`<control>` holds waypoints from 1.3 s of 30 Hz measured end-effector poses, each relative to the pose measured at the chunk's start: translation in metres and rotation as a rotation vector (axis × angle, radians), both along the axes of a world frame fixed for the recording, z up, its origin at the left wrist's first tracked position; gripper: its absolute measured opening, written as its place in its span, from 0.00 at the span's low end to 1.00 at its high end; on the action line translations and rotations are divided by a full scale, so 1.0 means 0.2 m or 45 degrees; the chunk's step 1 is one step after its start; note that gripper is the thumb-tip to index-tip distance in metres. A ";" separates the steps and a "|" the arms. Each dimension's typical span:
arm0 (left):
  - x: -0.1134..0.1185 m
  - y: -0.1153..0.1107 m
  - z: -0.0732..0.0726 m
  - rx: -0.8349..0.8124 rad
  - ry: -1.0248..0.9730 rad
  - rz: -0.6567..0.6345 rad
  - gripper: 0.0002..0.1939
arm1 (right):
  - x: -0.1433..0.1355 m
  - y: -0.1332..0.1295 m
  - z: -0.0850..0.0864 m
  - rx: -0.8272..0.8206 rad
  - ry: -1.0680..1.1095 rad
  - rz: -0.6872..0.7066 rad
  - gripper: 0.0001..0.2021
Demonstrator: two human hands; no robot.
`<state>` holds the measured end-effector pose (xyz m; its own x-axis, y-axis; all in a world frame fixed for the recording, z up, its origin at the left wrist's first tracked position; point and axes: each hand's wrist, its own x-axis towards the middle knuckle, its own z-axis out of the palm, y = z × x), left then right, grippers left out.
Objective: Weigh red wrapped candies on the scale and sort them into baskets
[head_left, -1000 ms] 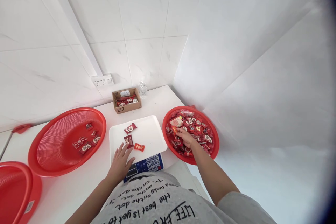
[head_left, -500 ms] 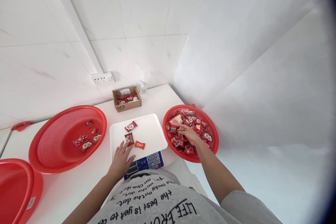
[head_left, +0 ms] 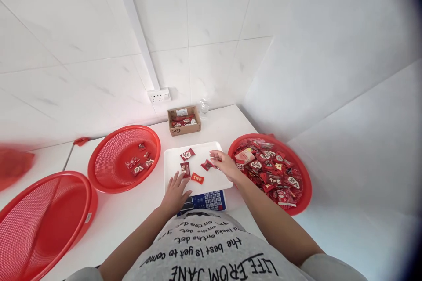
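A white weighing tray (head_left: 214,181) sits on a scale whose blue keypad (head_left: 211,199) shows in front of it. On the tray lie a dark red wrapped candy (head_left: 187,154), a second dark red candy (head_left: 185,169) and a small orange-red packet (head_left: 197,178). My left hand (head_left: 176,192) rests at the tray's front left with fingers spread, its fingertips beside the second candy. Over the tray's right side, my right hand (head_left: 226,166) has its fingers closed on a red wrapped candy (head_left: 207,165), which they partly cover.
To the right stands a red basket (head_left: 305,184) full of wrapped candies. A cardboard box (head_left: 186,130) with red packets is behind the tray, beside a clear plastic item (head_left: 204,107). On the left are a red basket (head_left: 108,158) with several candies and another red basket (head_left: 66,219).
My right hand has moved left from the full basket to over the tray, bringing a red wrapped candy. My left hand stays by the tray. The view has turned left.
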<state>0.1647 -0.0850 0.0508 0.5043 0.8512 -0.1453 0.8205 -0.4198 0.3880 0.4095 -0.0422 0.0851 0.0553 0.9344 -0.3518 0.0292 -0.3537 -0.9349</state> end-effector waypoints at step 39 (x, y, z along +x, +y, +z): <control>-1.24 0.19 0.14 -0.282 0.466 1.761 0.36 | 0.36 -0.35 -0.53 0.329 -0.976 -0.235 0.28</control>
